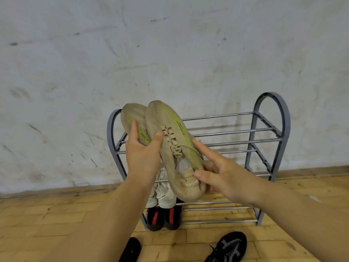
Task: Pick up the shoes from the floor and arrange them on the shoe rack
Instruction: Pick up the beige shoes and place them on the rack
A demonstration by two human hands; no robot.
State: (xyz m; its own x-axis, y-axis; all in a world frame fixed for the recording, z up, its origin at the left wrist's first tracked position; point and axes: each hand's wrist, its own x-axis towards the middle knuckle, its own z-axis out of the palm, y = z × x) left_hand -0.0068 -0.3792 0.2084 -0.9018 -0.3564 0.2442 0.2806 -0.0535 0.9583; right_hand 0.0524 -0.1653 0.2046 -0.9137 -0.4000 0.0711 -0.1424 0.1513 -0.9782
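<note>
A pair of beige shoes [170,129] is held side by side over the left end of the shoe rack [272,129], toes towards the wall, heels towards the person, long axes running across the top tier [226,132] bars. The left hand [143,154] grips them at mid-length, thumb curled over. The right hand [226,176] is spread at the nearer heel, thumb and straight forefinger touching it — whether its other fingers curl beneath is hidden. Two black shoes [228,246] remain on the floor.
</note>
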